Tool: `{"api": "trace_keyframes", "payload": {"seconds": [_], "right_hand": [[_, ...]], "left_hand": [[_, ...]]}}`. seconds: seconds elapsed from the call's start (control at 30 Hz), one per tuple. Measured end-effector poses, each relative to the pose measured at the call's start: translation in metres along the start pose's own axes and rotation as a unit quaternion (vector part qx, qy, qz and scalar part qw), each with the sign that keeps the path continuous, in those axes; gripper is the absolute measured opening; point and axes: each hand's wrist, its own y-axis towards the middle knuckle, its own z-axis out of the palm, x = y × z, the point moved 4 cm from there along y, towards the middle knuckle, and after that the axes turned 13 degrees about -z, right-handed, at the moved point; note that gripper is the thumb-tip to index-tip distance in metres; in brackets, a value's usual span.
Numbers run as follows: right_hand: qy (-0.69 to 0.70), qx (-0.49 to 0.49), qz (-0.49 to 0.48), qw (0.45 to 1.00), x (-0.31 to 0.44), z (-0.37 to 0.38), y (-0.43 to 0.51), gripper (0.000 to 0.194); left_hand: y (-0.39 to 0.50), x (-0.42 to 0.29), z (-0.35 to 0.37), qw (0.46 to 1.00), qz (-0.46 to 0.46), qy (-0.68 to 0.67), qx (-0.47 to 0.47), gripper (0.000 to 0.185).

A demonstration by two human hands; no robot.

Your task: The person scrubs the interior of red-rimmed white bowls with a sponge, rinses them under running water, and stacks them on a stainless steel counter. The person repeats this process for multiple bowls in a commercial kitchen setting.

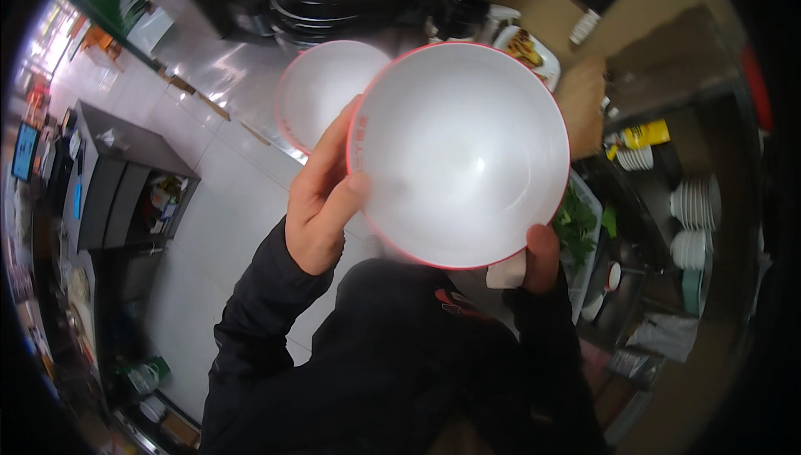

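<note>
Between both hands I hold a large white bowl [457, 148] with a red rim, its hollow facing up toward me. Red writing runs along its inner left side. My left hand [322, 204] grips the left edge, the thumb over the rim and the fingers behind the bowl. At the lower right edge, the thumb of my right hand [542, 254] presses on the rim; its other fingers are mostly hidden. A pale, blocky item [507, 271] shows beside that hand, and what it is I cannot tell. Behind the held bowl, a second red-rimmed white bowl [328, 89] rests on the steel counter.
A black round cooking appliance [344, 7] stands on the steel counter [216, 73]. Beyond the held bowl are a white dish of food [543, 63] and a tub of leafy greens [576, 220]. Stacked white bowls [694, 203] fill shelving at right. A grey cabinet [116, 186] stands left.
</note>
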Motion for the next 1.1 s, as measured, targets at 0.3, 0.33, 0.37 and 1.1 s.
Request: {"api": "trace_keyframes", "payload": {"seconds": [0.3,0.33,0.37,1.1], "right_hand": [[0.102,-0.314,-0.013,0.944,0.041,-0.086,-0.077,0.048],[0.014,-0.346,-0.037,0.937,0.049,-0.103,-0.093,0.048],[0.011,-0.388,-0.059,0.920,0.053,-0.122,-0.110,0.048],[-0.146,-0.651,-0.039,0.743,0.122,-0.398,-0.402,0.064]], "left_hand": [[0.017,0.055,0.067,0.988,-0.076,-0.063,0.116,0.060],[0.017,0.064,0.067,0.988,-0.097,-0.059,0.102,0.057],[0.018,0.073,0.068,0.986,-0.112,-0.051,0.110,0.058],[-0.016,0.147,0.113,0.936,-0.293,-0.053,0.188,0.035]]}}
